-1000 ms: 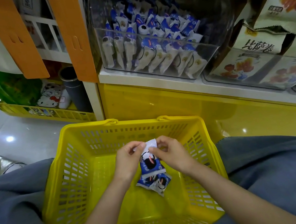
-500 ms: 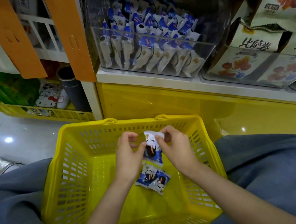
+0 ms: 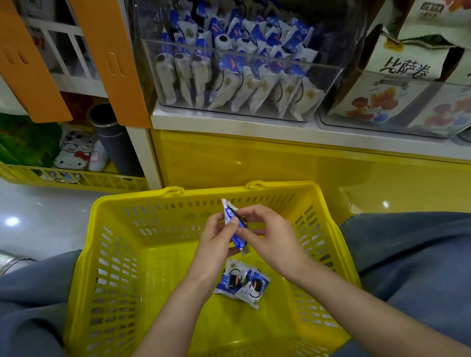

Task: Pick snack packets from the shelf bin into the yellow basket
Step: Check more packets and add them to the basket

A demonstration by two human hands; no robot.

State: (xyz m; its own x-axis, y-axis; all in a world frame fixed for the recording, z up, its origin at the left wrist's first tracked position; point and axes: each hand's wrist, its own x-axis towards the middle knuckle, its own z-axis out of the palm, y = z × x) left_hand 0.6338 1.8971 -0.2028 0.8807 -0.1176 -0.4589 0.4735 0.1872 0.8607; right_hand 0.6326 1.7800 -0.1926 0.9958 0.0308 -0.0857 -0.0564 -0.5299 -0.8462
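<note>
Step in hand: depositing. Left hand (image 3: 215, 238) and right hand (image 3: 271, 233) pinch one packet (image 3: 234, 226) between curled fingers (image 3: 252, 210), held over the basket (image 3: 140, 195). Two packets (image 3: 242, 286) lie on its floor. Next move, judged: let go, then reach up to the well-stocked bin (image 3: 242, 57).

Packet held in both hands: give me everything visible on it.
The held packet is a glossy film wrapper, blue and white with a dark round print and a crimped white top end. Tilted and seen almost edge-on, it is pinched between the left hand and right hand, above two packets lying in the yellow basket.
</note>
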